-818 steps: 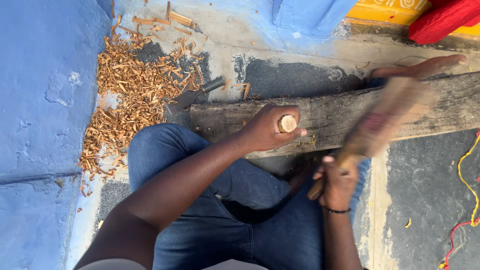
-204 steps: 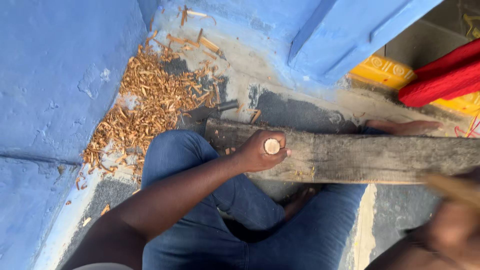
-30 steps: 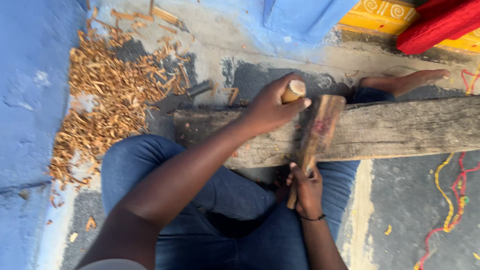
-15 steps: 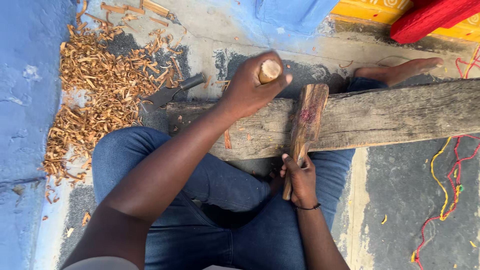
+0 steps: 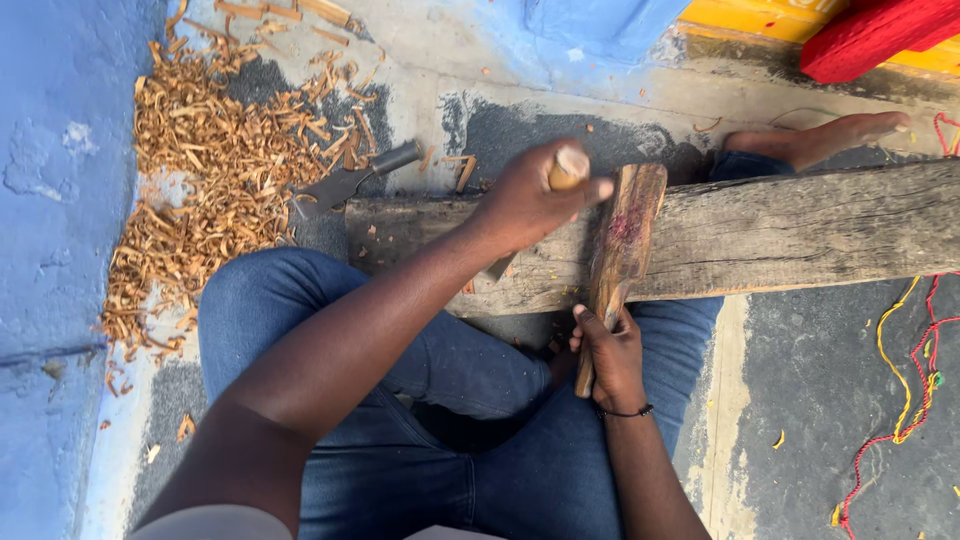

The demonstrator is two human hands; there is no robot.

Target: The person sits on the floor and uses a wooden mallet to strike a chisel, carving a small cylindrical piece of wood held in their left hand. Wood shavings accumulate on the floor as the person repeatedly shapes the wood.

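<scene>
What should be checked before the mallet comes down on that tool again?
1. Left hand closed round the wooden tool handle: ok.
2. Right hand has a full grip on the wooden mallet: ok.
3. Left thumb clear of the handle's top: ok.
4. Tool's cutting end seated on the plank: cannot tell, hidden by the hand.
5. Bare foot beyond the plank, clear of the mallet: ok.
6. Plank steady across the legs: cannot tell.
</scene>
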